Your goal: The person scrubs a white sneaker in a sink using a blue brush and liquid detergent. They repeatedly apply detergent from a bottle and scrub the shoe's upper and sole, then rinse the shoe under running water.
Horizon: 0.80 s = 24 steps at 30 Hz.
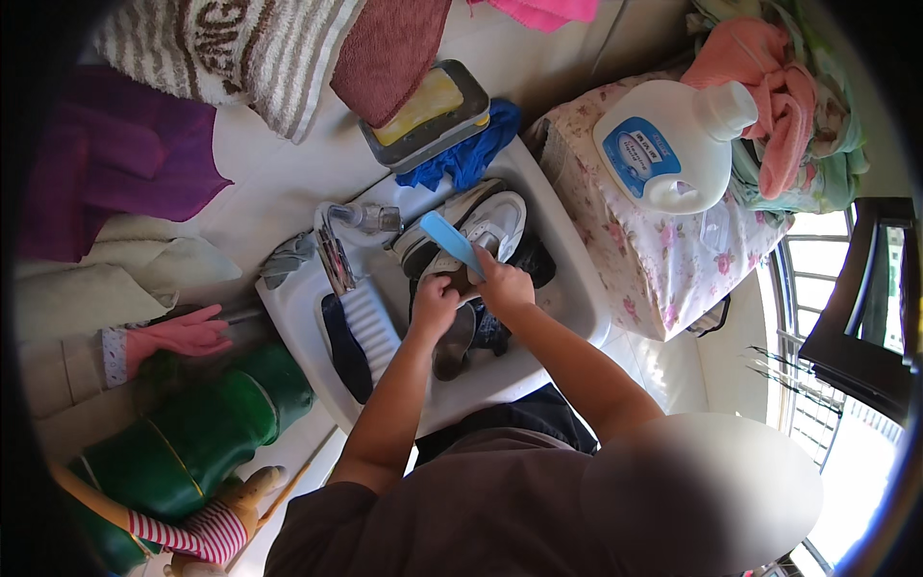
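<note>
My right hand (pixel 505 288) is closed around the handle of a light blue brush (pixel 448 236), its bristles hidden from view. A white and grey shoe (pixel 502 220) lies under the brush in the white ceramic sink (pixel 591 306). Close beside, my left hand (pixel 435 303) grips the edge of a brown-lined shoe (pixel 458 283); which shoe this edge belongs to is hard to tell. Another pale shoe (pixel 469 205) rests against the sink's back side. Dark shoes (pixel 453 350) lie below my hands, partly covered by them.
A chrome faucet (pixel 335 249) and a ribbed washboard (pixel 369 328) are at the sink's left. A dark insole (pixel 346 353) lies by the washboard. Blue cloth (pixel 469 155) hangs at the back rim, and a cleaning liquid jug (pixel 663 144) stands on a floral-covered surface (pixel 642 274) to the right.
</note>
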Available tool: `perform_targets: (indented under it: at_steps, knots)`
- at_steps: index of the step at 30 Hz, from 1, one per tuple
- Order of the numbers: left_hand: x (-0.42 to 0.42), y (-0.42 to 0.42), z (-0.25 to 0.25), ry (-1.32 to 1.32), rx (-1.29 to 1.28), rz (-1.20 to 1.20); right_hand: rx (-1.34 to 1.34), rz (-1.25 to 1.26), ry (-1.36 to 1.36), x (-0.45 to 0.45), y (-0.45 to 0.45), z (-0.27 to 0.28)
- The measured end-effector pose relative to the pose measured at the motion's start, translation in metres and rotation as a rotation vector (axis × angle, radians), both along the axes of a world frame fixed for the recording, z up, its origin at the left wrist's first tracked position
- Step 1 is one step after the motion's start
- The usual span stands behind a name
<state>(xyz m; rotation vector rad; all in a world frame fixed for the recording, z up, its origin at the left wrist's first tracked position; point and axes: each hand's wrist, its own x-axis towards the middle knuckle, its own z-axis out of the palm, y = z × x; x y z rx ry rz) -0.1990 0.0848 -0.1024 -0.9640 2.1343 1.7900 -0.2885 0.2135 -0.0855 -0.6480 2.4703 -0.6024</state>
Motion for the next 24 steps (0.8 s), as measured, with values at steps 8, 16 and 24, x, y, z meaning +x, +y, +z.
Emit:
perform_targets:
  at_steps: [8, 16, 24]
  knots:
    - [-0.017, -0.005, -0.025, 0.251, 1.062, 0.805, -0.453, -0.018, 0.029, 0.01, 0.009, -0.018]
    - [-0.053, -0.004, -0.04, 0.094, 1.207, 0.661, -0.373, -0.438, 0.123, -0.014, 0.078, -0.01]
    - [-0.075, -0.002, -0.069, 0.093, 1.084, 0.691, 0.019, 0.226, 0.247, -0.004, 0.055, -0.043]
